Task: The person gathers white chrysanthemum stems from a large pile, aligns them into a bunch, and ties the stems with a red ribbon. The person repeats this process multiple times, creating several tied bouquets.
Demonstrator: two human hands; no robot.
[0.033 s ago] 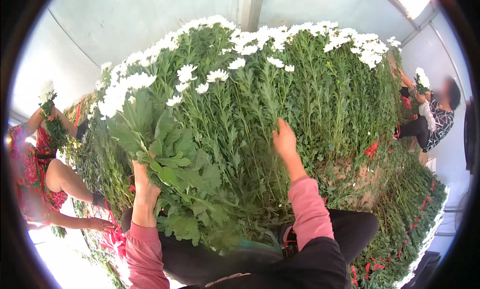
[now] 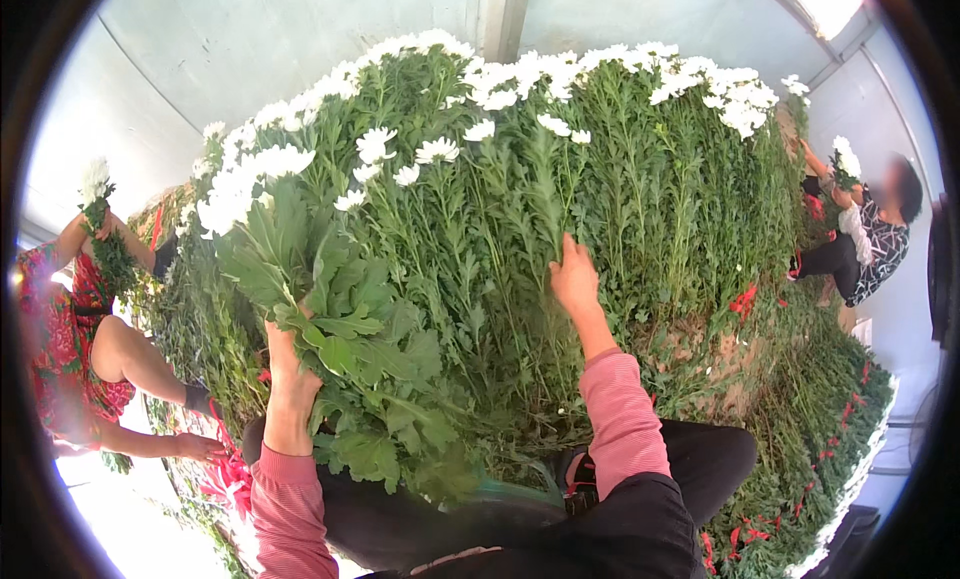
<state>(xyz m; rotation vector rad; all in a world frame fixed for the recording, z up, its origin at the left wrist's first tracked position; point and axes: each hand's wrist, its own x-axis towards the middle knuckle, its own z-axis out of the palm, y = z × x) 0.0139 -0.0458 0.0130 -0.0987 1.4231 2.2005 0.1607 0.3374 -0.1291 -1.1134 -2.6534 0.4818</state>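
Pink cuffs at both wrists. Left hand (image 2: 284,347) wrapped around a leafy bunch (image 2: 345,359), its white blooms at the upper end, broad green leaves spilling toward the lap. Right hand (image 2: 575,277) apart from it, fingers bent at a green stem among the flowers of the heap (image 2: 640,189); cannot tell whether thumb and finger pinch it.

Bunch sits above the near left edge of the heap, upright with a slight lean to the left. Heap stems run from the near edge to the far edge, where white blooms line the top; a few blooms lie lower, between the hands.

Dark trousers (image 2: 712,459) at the near edge, knees bent. Red ribbons (image 2: 742,301) near a brown patch (image 2: 700,364), toward the right edge; more red bits at the near right corner.

Beyond the left edge, a co-worker in red patterned clothes (image 2: 65,349); white flowers (image 2: 96,179) held up there. Beyond the right edge, another co-worker in a black-and-white top (image 2: 885,249), also holding white flowers (image 2: 846,159). Pale wall (image 2: 300,39) behind the far edge.
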